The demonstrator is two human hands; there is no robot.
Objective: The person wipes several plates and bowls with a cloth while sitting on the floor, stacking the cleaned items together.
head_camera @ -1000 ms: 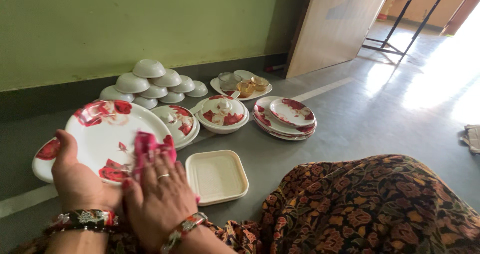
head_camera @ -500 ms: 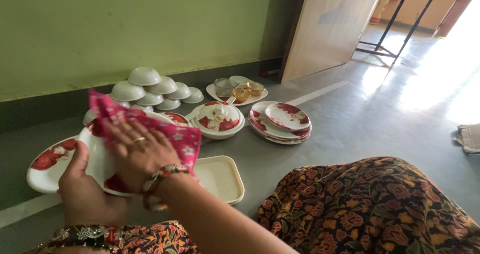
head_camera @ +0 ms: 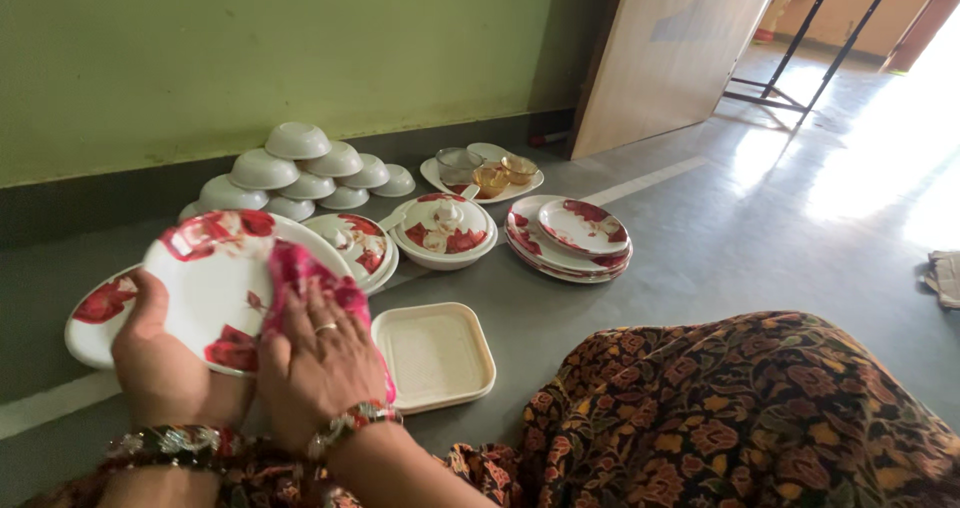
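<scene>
My left hand (head_camera: 165, 363) grips the lower edge of a white plate with red flowers (head_camera: 215, 278), held tilted above the floor. Pressed flat against the plate's right side, my right hand (head_camera: 322, 358) holds a pink cloth (head_camera: 305, 278) on it. Another flowered plate (head_camera: 95, 313) lies on the floor behind the held one. Just right of my hands a square cream tray (head_camera: 435, 353) sits on the floor.
Several white bowls (head_camera: 300, 163) are stacked upside down by the green wall. A lidded flowered dish (head_camera: 442, 230), a stack of flowered plates (head_camera: 570, 233) and a tray with glass cups (head_camera: 485, 173) stand on the grey floor. My patterned-cloth knee (head_camera: 720, 408) fills the lower right.
The plate has been lowered and turned face up toward me. My right hand with the pink cloth has moved from the plate's upper middle down to its right lower part.
</scene>
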